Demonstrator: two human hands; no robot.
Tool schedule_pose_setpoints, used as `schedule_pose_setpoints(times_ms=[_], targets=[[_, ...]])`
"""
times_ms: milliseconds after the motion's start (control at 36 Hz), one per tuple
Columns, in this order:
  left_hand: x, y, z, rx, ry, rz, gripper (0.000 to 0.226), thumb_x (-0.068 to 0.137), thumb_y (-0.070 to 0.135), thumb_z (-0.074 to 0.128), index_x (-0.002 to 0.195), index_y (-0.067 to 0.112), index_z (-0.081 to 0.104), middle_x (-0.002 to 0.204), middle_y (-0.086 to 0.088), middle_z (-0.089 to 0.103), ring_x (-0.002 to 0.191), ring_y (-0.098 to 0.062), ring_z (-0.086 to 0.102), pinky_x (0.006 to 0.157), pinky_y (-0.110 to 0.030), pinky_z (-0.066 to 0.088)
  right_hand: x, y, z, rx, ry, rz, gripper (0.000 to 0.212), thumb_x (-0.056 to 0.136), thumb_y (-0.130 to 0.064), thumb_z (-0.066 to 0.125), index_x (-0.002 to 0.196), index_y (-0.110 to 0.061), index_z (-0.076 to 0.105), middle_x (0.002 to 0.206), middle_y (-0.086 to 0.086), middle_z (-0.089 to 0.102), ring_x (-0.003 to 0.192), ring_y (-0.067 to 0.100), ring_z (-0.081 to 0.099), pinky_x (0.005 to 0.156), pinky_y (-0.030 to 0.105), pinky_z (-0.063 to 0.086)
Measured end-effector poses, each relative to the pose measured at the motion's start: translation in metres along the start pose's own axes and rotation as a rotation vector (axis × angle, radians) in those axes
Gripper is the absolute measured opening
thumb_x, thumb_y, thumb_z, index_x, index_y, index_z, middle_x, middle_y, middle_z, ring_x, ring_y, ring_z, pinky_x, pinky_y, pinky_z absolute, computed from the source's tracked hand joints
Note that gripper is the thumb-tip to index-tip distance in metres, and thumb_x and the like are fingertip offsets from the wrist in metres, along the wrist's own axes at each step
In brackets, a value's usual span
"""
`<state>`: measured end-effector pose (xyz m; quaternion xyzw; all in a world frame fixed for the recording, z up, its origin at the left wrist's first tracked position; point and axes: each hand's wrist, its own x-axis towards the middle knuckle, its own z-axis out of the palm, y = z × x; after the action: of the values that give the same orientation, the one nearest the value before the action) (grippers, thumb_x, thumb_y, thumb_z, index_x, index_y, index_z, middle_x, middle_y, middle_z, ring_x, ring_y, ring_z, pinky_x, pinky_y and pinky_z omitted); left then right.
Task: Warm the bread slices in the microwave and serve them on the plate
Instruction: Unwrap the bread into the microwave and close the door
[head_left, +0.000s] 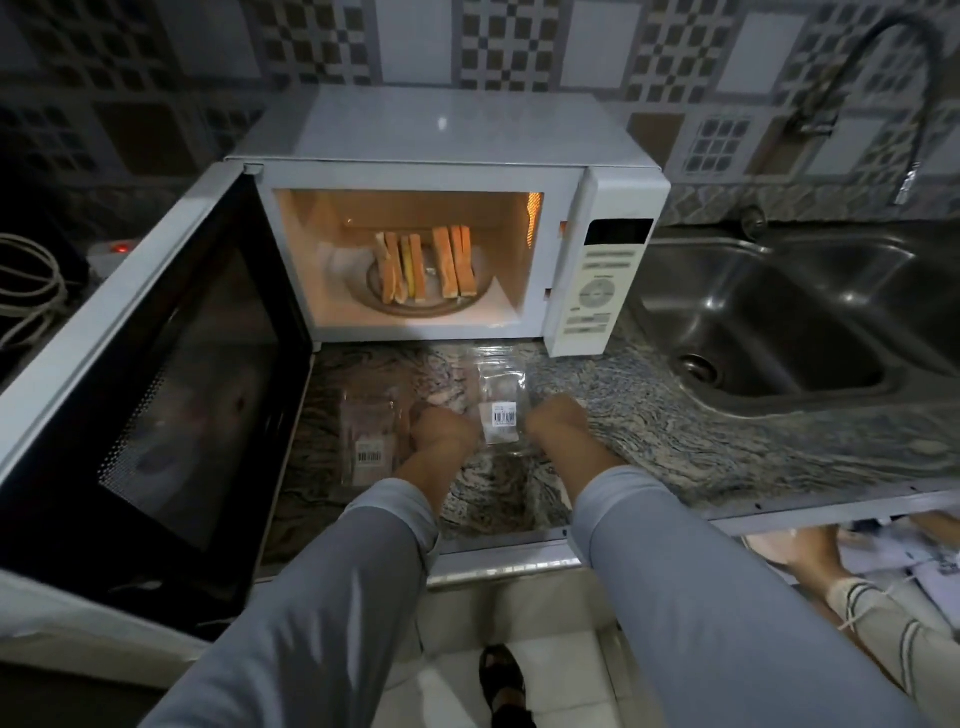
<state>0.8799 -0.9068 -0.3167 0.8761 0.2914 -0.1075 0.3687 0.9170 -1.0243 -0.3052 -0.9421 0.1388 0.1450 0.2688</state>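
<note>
The white microwave (602, 270) stands on the counter with its door (156, 395) swung wide open to the left and its inside lit. Several bread slices (426, 267) stand on edge in two groups on the glass turntable (415, 306). My left hand (444, 428) and right hand (558, 418) rest on the granite counter (675, 415) in front of it, fingers curled under. Between them lies a clear plastic bag (498, 410) with a barcode label; both hands touch its edges. Whether they pinch it is hidden. No plate is in view.
A second clear labelled bag (369, 441) lies left of my left hand. A steel sink (779, 322) with a tall tap (909, 104) is at the right. A power strip (119, 248) and cables (26, 291) sit behind the door. Another person's foot (810, 551) shows at lower right.
</note>
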Motion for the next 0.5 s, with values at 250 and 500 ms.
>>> schedule_pose_setpoints(times_ms=[250, 500], targets=[[-0.026, 0.004, -0.012, 0.016, 0.677, 0.44, 0.033, 0.082, 0.02, 0.057, 0.115, 0.018, 0.058, 0.123, -0.009, 0.05, 0.119, -0.029, 0.046, 0.094, -0.043, 0.037, -0.015, -0.024, 0.004, 0.193, 0.313, -0.302, 0.055, 0.092, -0.033, 0.046, 0.144, -0.024, 0.03, 0.145, 0.016, 0.029, 0.131, 0.035, 0.032, 0.102, 0.043, 0.037], [0.002, -0.042, -0.038, -0.08, 0.492, 0.1, 0.089, 0.072, 0.044, 0.064, 0.147, 0.032, 0.018, 0.153, -0.024, 0.016, 0.141, -0.042, 0.019, 0.114, -0.056, 0.02, -0.026, -0.031, 0.029, -0.068, 0.205, -0.367, 0.057, 0.087, -0.043, 0.056, 0.139, -0.039, 0.034, 0.153, 0.016, 0.008, 0.127, 0.042, 0.039, 0.102, 0.045, 0.042]])
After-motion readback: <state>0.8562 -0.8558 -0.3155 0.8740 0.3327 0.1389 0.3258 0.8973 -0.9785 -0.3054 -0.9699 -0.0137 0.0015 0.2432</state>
